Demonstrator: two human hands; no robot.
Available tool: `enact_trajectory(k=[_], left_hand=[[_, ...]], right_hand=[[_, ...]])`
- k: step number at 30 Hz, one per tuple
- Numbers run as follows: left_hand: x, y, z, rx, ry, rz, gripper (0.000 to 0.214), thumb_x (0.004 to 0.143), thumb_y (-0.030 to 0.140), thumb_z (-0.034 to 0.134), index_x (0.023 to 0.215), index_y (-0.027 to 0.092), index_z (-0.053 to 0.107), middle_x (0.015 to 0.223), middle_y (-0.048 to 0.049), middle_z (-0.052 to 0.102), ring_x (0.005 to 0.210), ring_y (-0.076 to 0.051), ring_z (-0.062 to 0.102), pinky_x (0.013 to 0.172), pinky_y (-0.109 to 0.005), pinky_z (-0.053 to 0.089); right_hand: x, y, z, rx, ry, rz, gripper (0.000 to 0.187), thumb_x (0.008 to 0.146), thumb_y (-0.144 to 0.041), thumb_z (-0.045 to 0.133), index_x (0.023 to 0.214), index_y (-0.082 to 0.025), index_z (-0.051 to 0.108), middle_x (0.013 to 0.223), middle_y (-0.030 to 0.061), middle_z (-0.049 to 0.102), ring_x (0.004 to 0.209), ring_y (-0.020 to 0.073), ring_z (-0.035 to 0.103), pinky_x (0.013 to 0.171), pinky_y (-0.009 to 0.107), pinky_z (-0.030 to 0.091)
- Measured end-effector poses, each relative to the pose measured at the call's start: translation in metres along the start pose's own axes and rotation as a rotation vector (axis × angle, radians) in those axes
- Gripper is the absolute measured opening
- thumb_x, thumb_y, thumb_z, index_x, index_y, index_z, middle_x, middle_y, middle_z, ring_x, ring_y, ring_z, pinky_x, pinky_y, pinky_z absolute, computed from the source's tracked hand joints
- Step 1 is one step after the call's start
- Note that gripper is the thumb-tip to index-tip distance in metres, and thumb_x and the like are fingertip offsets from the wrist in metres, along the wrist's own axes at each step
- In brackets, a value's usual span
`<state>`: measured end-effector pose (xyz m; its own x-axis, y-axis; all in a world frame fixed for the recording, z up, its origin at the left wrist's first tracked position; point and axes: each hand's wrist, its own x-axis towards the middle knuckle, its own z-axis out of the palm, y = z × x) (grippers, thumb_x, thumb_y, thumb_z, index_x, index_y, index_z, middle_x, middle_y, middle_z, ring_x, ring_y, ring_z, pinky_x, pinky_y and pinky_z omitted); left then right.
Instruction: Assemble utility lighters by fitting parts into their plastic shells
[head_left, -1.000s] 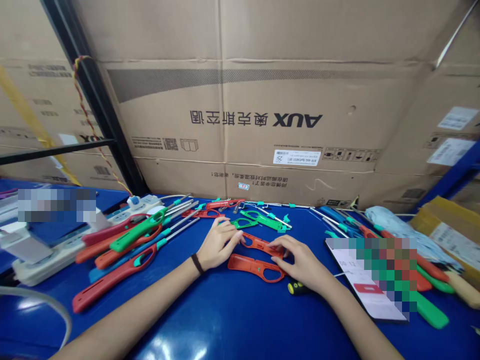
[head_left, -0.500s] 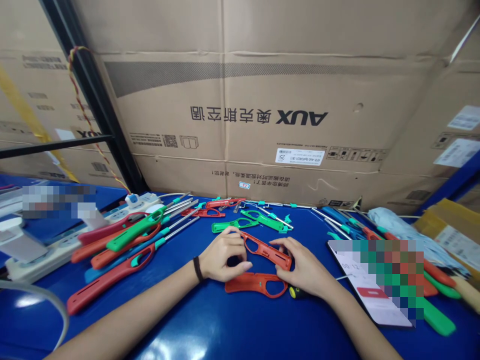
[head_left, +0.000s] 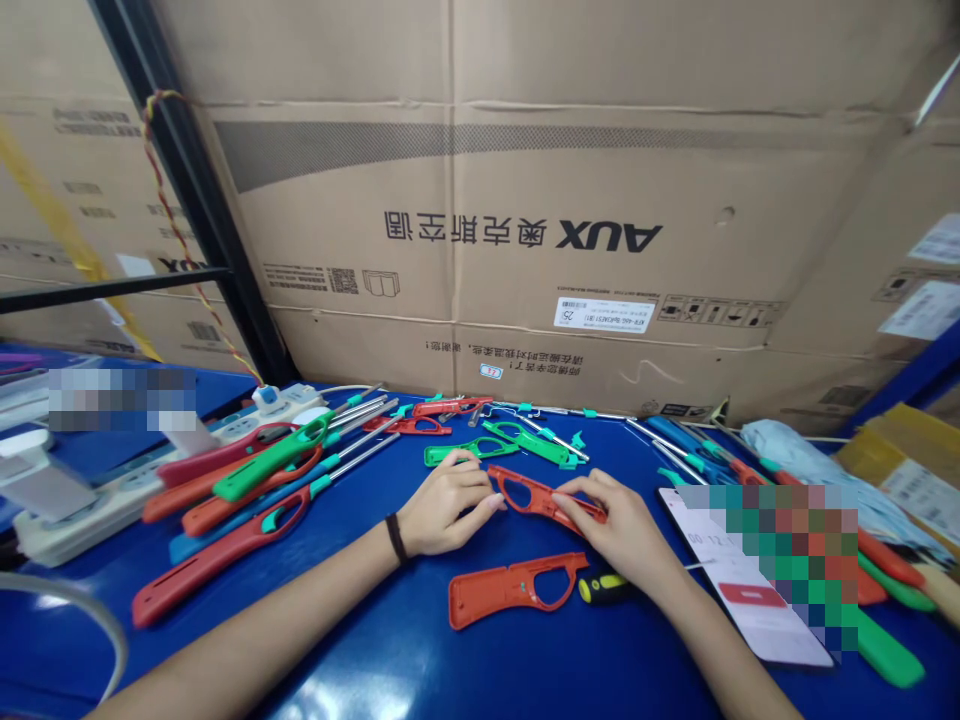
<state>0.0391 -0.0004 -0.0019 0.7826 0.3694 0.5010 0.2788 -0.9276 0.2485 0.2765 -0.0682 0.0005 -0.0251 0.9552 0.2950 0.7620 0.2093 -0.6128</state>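
An orange lighter casing half [head_left: 536, 497] is raised a little over the blue table, tilted down to the right. My right hand [head_left: 611, 520] pinches its right part between thumb and fingers. At its narrow left end, my left hand [head_left: 450, 508] is closed, with the thumb and fingertips on the tip. Another orange casing half [head_left: 487, 592] lies below, its hollow side up, apart from both hands. A black and yellow screwdriver handle [head_left: 600, 588] is beside it, partly covered by my right hand.
Assembled lighters [head_left: 225, 545] and a white power strip [head_left: 82, 510] lie at left. Green casing halves [head_left: 536, 445] and red ones [head_left: 409, 425] sit behind my hands. At right are a phone [head_left: 780, 625], more lighters [head_left: 889, 640] and cardboard [head_left: 892, 440].
My right hand has shifted right and now grips the raised casing half more over its face. The lower casing half has moved down, away from my hands, and more of the screwdriver shows.
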Motion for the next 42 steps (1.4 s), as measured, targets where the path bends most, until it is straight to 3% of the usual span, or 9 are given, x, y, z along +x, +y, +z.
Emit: enact_trajectory(k=[5,7,10,14,17,24,28,31,42], left_hand=[[0.000,0.000,0.000,0.010,0.003,-0.051,0.038,0.099,0.027,0.029,0.098,0.020,0.066,0.084,-0.0034,0.068,0.081,-0.016,0.058,0.092,-0.038,0.033],[0.000,0.000,0.000,0.006,0.019,-0.058,0.033,0.098,0.026,0.033,0.104,0.020,0.064,0.089,-0.0036,0.068,0.083,-0.017,0.059,0.093,-0.038,0.033],[0.000,0.000,0.002,0.004,0.068,-0.074,0.026,0.094,0.028,0.043,0.112,0.020,0.059,0.090,-0.0027,0.068,0.083,-0.016,0.060,0.094,-0.037,0.034],[0.000,0.000,0.004,0.002,0.083,-0.086,0.040,0.088,0.037,0.055,0.124,0.021,0.051,0.093,-0.0032,0.068,0.085,-0.017,0.062,0.094,-0.037,0.035],[0.000,0.000,0.005,0.019,0.070,-0.063,0.045,0.086,0.044,0.057,0.125,0.022,0.050,0.092,-0.0037,0.068,0.085,-0.018,0.062,0.099,-0.040,0.031],[0.000,0.000,0.006,0.055,0.043,-0.042,0.024,0.092,0.036,0.052,0.111,0.023,0.058,0.101,-0.0030,0.068,0.091,-0.016,0.061,0.102,-0.039,0.028],[0.001,0.000,0.005,0.080,0.062,-0.091,0.020,0.094,0.031,0.047,0.106,0.022,0.061,0.096,-0.0027,0.067,0.090,-0.016,0.060,0.101,-0.039,0.028],[0.002,-0.001,0.005,0.077,0.068,-0.102,0.020,0.095,0.029,0.046,0.106,0.022,0.062,0.095,-0.0026,0.066,0.091,-0.016,0.059,0.098,-0.038,0.030],[0.002,-0.004,0.006,0.104,0.159,-0.206,0.021,0.095,0.028,0.044,0.107,0.021,0.061,0.105,-0.0055,0.062,0.100,-0.020,0.053,0.092,-0.037,0.036]], right_hand=[[0.003,0.001,-0.009,0.420,0.221,0.197,0.040,0.077,-0.056,0.059,0.094,-0.020,0.060,0.053,-0.0058,0.047,0.044,0.0116,0.045,0.043,0.023,0.037],[0.003,-0.002,-0.009,0.618,0.164,0.269,0.045,0.073,-0.059,0.063,0.093,-0.020,0.055,0.053,-0.0064,0.050,0.039,0.0100,0.044,0.038,0.022,0.036],[0.001,-0.009,-0.005,0.720,-0.001,0.311,0.042,0.071,-0.056,0.067,0.084,-0.018,0.053,0.057,-0.0017,0.060,0.043,0.0107,0.053,0.043,0.022,0.044],[-0.002,-0.014,0.003,0.751,-0.198,0.287,0.035,0.074,-0.049,0.067,0.086,-0.020,0.052,0.073,0.0017,0.070,0.050,0.0103,0.061,0.049,0.022,0.050],[-0.005,-0.017,0.003,0.758,-0.266,0.319,0.037,0.075,-0.048,0.065,0.097,-0.021,0.054,0.074,0.0003,0.071,0.049,0.0097,0.061,0.050,0.022,0.051],[-0.003,-0.019,-0.006,0.716,-0.201,0.345,0.047,0.076,-0.054,0.062,0.107,-0.020,0.054,0.072,0.0003,0.067,0.047,0.0105,0.058,0.046,0.024,0.050],[0.002,-0.011,-0.007,0.600,-0.045,0.349,0.047,0.074,-0.058,0.061,0.099,-0.019,0.056,0.054,-0.0074,0.052,0.037,0.0076,0.044,0.035,0.021,0.040],[0.004,-0.004,-0.006,0.596,0.033,0.373,0.048,0.071,-0.061,0.061,0.094,-0.019,0.057,0.056,-0.0062,0.052,0.039,0.0075,0.043,0.034,0.020,0.039],[0.004,0.008,-0.005,0.488,-0.020,0.238,0.049,0.077,-0.061,0.052,0.100,-0.019,0.054,0.063,-0.0033,0.054,0.046,0.0117,0.050,0.039,0.024,0.041]])
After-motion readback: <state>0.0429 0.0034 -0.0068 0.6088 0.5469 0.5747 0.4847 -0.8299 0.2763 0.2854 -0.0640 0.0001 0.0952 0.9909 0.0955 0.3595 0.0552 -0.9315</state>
